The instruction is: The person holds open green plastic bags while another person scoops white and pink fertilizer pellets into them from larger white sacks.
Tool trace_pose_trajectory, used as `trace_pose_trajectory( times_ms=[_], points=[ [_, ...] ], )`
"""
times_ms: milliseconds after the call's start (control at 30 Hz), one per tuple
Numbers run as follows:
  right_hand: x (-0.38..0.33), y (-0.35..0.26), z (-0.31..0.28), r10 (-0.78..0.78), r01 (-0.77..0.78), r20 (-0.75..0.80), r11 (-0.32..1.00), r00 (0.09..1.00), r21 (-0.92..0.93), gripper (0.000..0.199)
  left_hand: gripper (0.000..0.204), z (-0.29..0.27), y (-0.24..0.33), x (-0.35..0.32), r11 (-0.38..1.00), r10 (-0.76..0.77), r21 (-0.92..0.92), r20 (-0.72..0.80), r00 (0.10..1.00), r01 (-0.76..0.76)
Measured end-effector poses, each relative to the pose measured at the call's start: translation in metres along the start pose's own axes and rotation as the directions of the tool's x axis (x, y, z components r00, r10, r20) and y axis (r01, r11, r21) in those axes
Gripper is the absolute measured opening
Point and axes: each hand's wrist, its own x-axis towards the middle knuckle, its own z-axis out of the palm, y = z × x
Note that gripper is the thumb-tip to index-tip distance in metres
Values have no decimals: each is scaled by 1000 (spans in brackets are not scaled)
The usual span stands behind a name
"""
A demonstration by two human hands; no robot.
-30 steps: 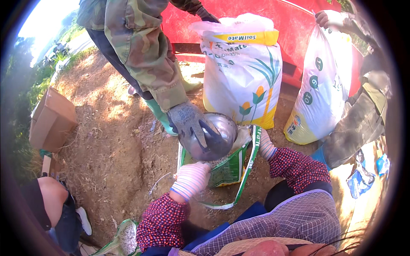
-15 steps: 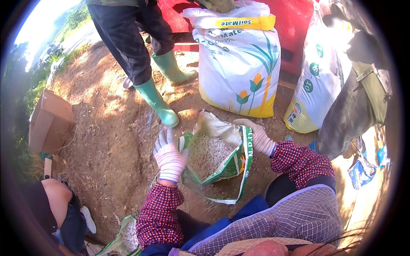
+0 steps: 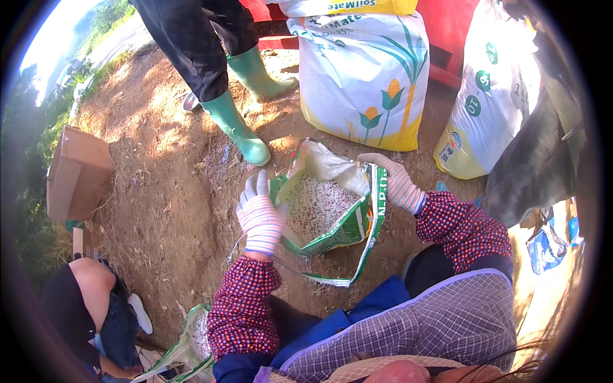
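Note:
A cut-down green and white fertilizer bag stands on the dirt in front of me, its mouth open. Whitish granules mixed with a few reddish ones fill part of it. My left hand, in a striped knit glove, is at the bag's left rim with its fingers stretched out; the thumb is hidden. On the opposite side, my right hand, gloved alike, has its fingers bent over the right corner of the rim. A strap made of the same bag material loops down toward my knees.
Beyond stand a large white and yellow sack and another white sack. A person in green boots is close by; another person's knee shows lower left. A cardboard box and a second granule bag lie left.
The whole view has shifted, so the bags and boots appear higher in the picture. Both my hands stay at the bag's rim, with little change in their hold.

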Motion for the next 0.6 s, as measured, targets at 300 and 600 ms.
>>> trace_pose_trajectory(
  times_ms=[300, 600],
  points=[
    [9, 2, -10, 39, 0, 95, 925, 995, -381, 55, 62, 47, -45, 8, 726, -218, -624, 188, 958, 288],
    [1, 2, -32, -4, 47, -196, 976, 981, 214, 27, 17, 17, -38, -6, 283, -448, -941, 40, 893, 184]
  ],
)
